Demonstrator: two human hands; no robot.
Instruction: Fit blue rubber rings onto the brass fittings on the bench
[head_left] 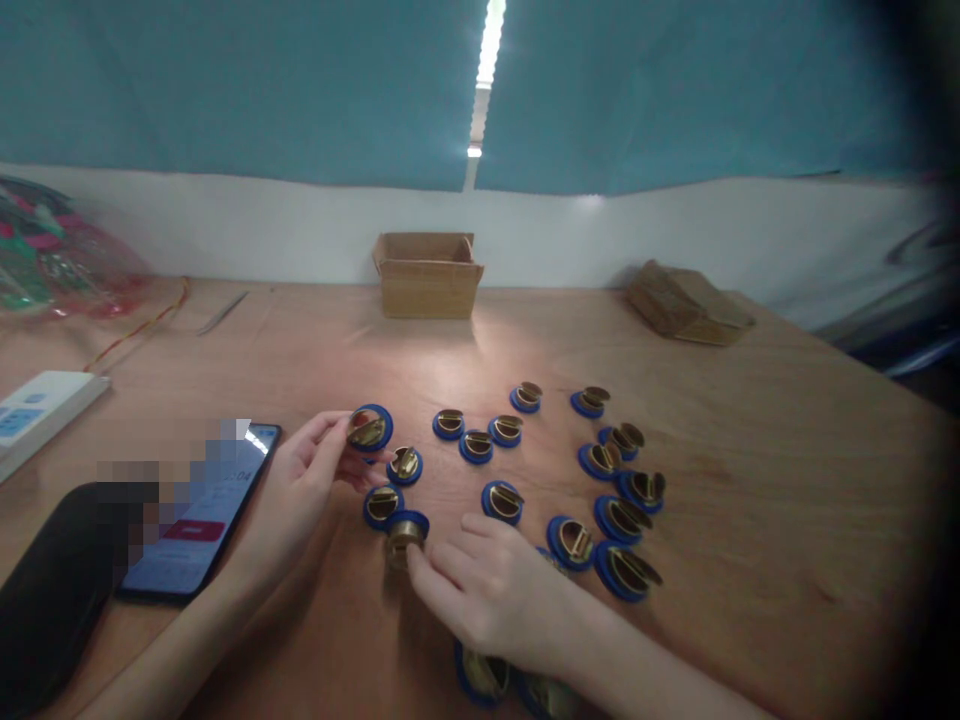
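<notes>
Between the thumb and fingers of my left hand (315, 465) is a round brass-coloured fitting with a blue rim (373, 428), raised and tilted. My right hand (487, 585) is closed, its fingertips against the brass side of another blue-rimmed fitting (406, 532), which stands tipped. Just beyond the left fingertips lies a third fitting (405, 465), with one more (382, 506) below it. Several like these are spread around and to the right of my right hand, many with a flap standing up, such as the fitting (626, 572). My right forearm partly hides a few.
A small open cardboard box (429, 290) stands at the back, and a flattened brown carton (690, 303) lies back right. On the left are a phone (202, 530), a black case (56, 590), a white device (45, 415) and plastic bags (60, 250).
</notes>
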